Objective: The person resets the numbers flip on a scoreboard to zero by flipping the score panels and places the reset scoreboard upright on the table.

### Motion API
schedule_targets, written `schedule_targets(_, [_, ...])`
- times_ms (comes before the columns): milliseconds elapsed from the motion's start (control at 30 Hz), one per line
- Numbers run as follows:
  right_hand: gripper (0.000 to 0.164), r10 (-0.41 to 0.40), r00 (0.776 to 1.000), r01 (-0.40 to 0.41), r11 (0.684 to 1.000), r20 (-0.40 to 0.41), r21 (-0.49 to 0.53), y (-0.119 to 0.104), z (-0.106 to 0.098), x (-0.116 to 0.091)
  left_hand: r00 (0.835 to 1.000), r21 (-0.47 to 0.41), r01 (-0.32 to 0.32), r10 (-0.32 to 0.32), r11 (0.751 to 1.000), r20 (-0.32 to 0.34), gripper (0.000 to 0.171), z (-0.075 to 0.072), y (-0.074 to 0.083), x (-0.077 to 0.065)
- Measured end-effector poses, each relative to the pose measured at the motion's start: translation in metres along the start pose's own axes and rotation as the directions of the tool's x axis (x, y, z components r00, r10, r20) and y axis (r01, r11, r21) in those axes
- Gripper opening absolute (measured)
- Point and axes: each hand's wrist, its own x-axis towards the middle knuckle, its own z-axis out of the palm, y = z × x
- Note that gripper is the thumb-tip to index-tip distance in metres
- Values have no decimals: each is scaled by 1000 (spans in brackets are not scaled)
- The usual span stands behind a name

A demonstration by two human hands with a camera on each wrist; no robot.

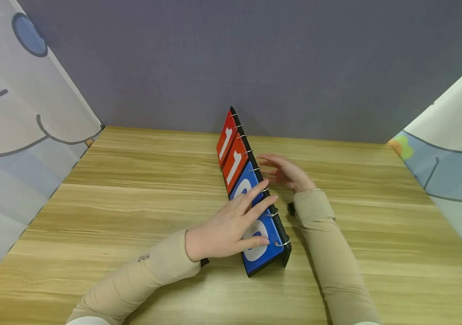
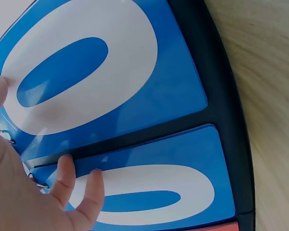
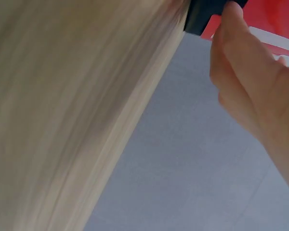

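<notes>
A tabletop flip scoreboard (image 1: 249, 167) stands tent-like on the table, with ring-bound number cards on its black frame. On its left face, two red cards (image 1: 232, 155) show 1 and two blue cards (image 2: 178, 91) show 0. My left hand (image 1: 232, 225) lies across the blue cards with its fingers spread, fingertips by the metal rings. On the far side of the scoreboard, my right hand (image 1: 285, 174) reaches in with fingers loosely bent. In the right wrist view, its fingertips (image 3: 233, 12) are right at the black frame, beside a red card (image 3: 274, 19).
The wood-grain table (image 1: 141, 189) extends on both sides of the scoreboard. A grey wall (image 1: 231, 58) rises behind it, and cartoon-printed panels (image 1: 7, 135) flank the left and right. Both forearms wear beige sleeves (image 1: 336, 253).
</notes>
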Motion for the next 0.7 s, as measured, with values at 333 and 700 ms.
schedule_targets(333, [42,-18,997,20,999,-77,32,-3,-12,-4,999,-3,34,-34,999,14,78,2,1,-1])
schedule_targets(700, [22,-59,989,97,953,-138,286,-9,-35,-16,999,2,35,-35,999,8,79,4,0,0])
